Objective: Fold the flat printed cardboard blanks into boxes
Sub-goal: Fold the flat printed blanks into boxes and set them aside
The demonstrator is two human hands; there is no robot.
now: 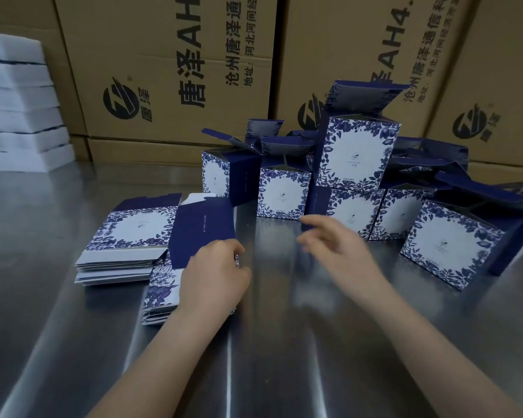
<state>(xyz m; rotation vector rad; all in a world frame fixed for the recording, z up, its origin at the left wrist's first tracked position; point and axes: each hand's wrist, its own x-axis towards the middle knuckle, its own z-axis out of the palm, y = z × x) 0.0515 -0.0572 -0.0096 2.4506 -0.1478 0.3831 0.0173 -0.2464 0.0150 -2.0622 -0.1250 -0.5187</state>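
- A steel table, brushed and reflective, is spread across the lower part of the view, from 3 o'clock through 6 to 9 o'clock.
- Large brown shipping cartons, printed with black Chinese characters and a round logo, are stacked along the back from 10 to 2 o'clock.
- A stack of white foam sheets is seen at 10 o'clock, resting on the table, just beside the cartons.

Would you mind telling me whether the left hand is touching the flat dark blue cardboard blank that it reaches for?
Touching: the head view shows the left hand with fingers curled over the lower edge of the flat dark blue cardboard blank.
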